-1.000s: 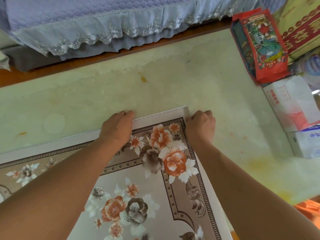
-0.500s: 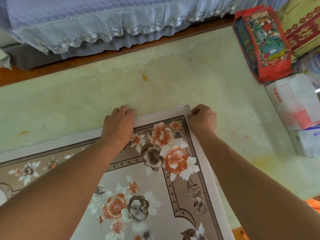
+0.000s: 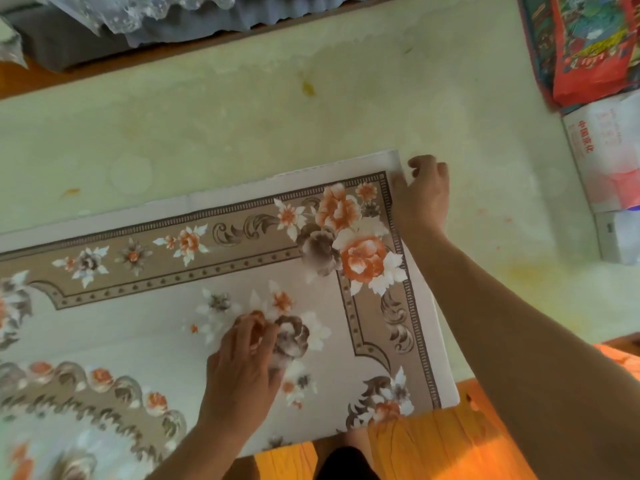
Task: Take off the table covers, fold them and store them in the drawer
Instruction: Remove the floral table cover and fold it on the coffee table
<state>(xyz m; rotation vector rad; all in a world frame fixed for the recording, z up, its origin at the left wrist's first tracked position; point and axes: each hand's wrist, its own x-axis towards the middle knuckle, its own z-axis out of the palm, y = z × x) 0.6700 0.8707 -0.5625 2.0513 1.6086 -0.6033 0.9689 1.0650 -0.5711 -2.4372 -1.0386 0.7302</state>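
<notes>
1. On the desk [image 3: 311,116], the flowered table cover [image 3: 194,271] lies flat, already doubled by the look of its neat edges, its far right corner well short of the boxes [image 3: 609,161] at the right.
2. The right hand [image 3: 420,199] pinches that corner, fingers curled round the edge; the left hand [image 3: 242,368] rests on the middle of the cover, fingertips bent and pressing, holding nothing that I can make out.
3. Risk: the cover looks smooth and slippery, so if the corner is carried across while the left hand presses lightly, the layers may slide apart and the fold go crooked.
4. Its near edge overhangs the desk; a careless pull could drag the whole cover off toward the floor [image 3: 433,445].
</notes>
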